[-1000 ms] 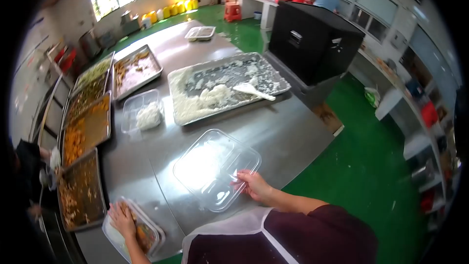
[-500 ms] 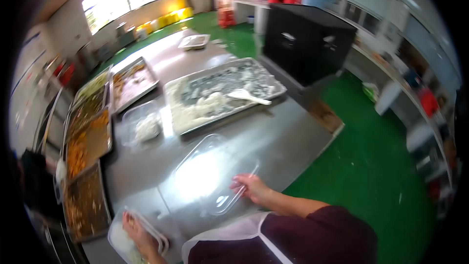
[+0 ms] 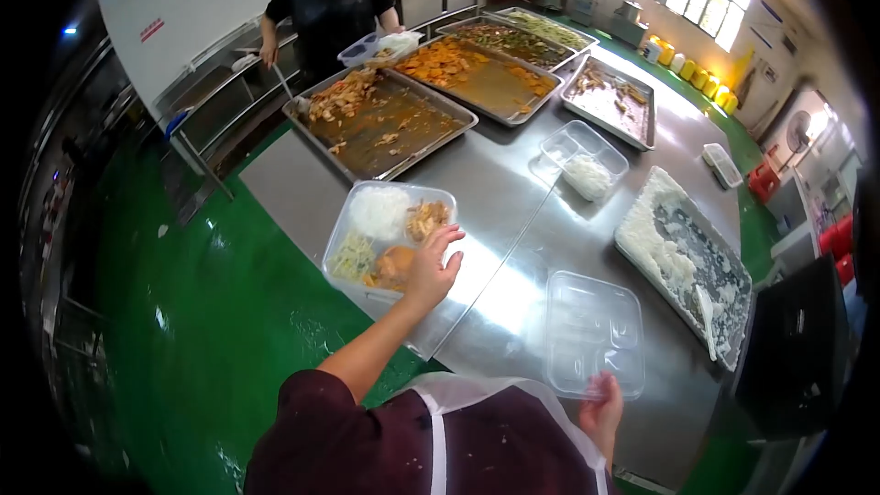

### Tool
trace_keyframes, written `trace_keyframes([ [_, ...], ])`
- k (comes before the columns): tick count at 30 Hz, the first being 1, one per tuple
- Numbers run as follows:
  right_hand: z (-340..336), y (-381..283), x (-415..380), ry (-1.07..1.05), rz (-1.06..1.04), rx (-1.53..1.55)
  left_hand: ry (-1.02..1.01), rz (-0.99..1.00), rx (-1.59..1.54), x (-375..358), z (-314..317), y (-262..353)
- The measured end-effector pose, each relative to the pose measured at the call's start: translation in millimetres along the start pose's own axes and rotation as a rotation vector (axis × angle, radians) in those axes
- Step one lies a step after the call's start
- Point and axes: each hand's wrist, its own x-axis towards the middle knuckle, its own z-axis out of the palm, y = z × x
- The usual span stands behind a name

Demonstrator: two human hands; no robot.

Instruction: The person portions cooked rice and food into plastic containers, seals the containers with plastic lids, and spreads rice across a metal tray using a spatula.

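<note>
The filled meal container [image 3: 348, 288] stood at the tabletop's [image 3: 481, 348] edge, the left hand's [image 3: 431, 268] grip loosely open upon it; the rice container [image 3: 573, 139] was only partly filled, and the empty container [image 3: 594, 325] met the right hand's [image 3: 600, 408] half-curled grip, its hold unclear.

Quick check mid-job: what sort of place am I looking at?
Probably a canteen or catering kitchen. Metal trays of cooked food stand on a long steel table, a co-worker holds a utensil at one, and a divided meal box holds rice and sides.
</note>
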Motion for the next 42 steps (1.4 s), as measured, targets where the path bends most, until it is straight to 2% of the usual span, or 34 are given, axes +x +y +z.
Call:
trace_keyframes([
  [3, 11.3, -2.8, 13.0, 0.070, 0.124, 0.257, -0.010, -0.071, -0.093, -8.3, 5.7, -0.6],
  [5, 13.1, -12.3, 18.4, -0.285, 0.369, 0.459, -0.047, -0.257, -0.250, -10.7, 10.7, 14.7],
  [6, 6.7, -8.7, 26.7, -0.436, 0.320, 0.534, -0.108, -0.306, -0.290, -13.0, 22.8, 15.8],
  [7, 25.8, -14.1, 23.2, -0.615, 0.280, 0.613, -0.168, -0.282, -0.383, -9.8, 29.5, 29.4],
  [8, 54.5, -21.2, 6.1, -0.689, 0.260, 0.766, -0.271, -0.220, -0.432, -14.5, 36.5, 47.2],
  [9, 65.7, -24.4, 5.9, -0.835, 0.239, 0.764, -0.335, -0.138, -0.473, -12.2, 42.9, 62.9],
  [11, 90.2, -29.0, 0.4, -0.977, 0.255, 0.857, -0.485, 0.005, -0.473, -11.5, 56.0, 95.6],
  [14, 107.6, -30.2, -5.5, -1.016, 0.283, 0.857, -0.591, 0.191, -0.555, -3.3, 68.1, 137.9],
  [18, 101.9, -28.4, -7.3, -1.038, 0.294, 0.830, -0.716, 0.288, -0.521, -4.8, 83.2, 156.5],
  [19, 96.3, -26.5, -7.2, -0.980, 0.263, 0.770, -0.733, 0.316, -0.507, -4.4, 87.5, 161.4],
  [21, 82.9, -21.5, 2.2, -0.949, 0.207, 0.642, -0.690, 0.442, -0.471, -10.8, 101.7, 158.1],
  [22, 76.7, -18.4, 7.2, -0.955, 0.183, 0.572, -0.694, 0.434, -0.452, -13.0, 107.4, 158.7],
  [23, 72.3, -12.0, 7.9, -0.730, 0.146, 0.503, -0.697, 0.433, -0.458, -13.5, 110.6, 162.5],
  [24, 73.3, -16.3, 1.9, -0.699, 0.236, 0.555, -0.676, 0.425, -0.476, -17.5, 118.2, 158.5],
  [25, 87.6, -30.9, -30.0, -0.550, 0.085, 0.352, -0.665, 0.429, -0.480, -19.2, 119.4, 162.2],
  [26, 81.3, -25.6, -16.7, -0.777, 0.229, 0.590, -0.686, 0.453, -0.469, -18.8, 122.1, 162.8],
  [28, 85.4, -30.2, -29.7, -0.417, 0.180, 0.592, -0.638, 0.474, -0.480, -27.2, 128.2, 166.3],
  [30, 68.2, -17.3, -9.7, -0.545, 0.068, 0.531, -0.618, 0.508, -0.531, -27.7, 131.9, 161.0],
  [33, 59.0, -23.8, -19.0, -0.542, 0.056, 0.525, -0.566, 0.615, -0.434, -22.7, 134.6, 166.7],
  [36, 49.8, -32.3, -26.3, -0.517, -0.043, 0.440, -0.580, 0.481, -0.467, -17.6, 143.1, 154.8],
  [37, 47.6, -33.9, -30.8, -0.465, -0.083, 0.426, -0.637, 0.274, -0.543, -15.3, 143.3, 149.1],
  [38, 42.2, -35.1, -32.0, -0.470, -0.135, 0.372, -0.670, 0.228, -0.597, -10.6, 146.2, 137.5],
  [39, 34.1, -36.1, -32.1, -0.475, -0.184, 0.318, -0.737, 0.071, -0.767, -8.9, 150.2, 121.0],
  [41, 25.3, -39.0, -40.5, -0.452, -0.246, 0.222, -0.864, -0.247, -1.013, -4.5, 144.3, 122.7],
  [42, 24.7, -39.3, -43.1, -0.366, -0.291, 0.135, -0.924, -0.407, -1.092, -4.8, 135.0, 125.1],
])
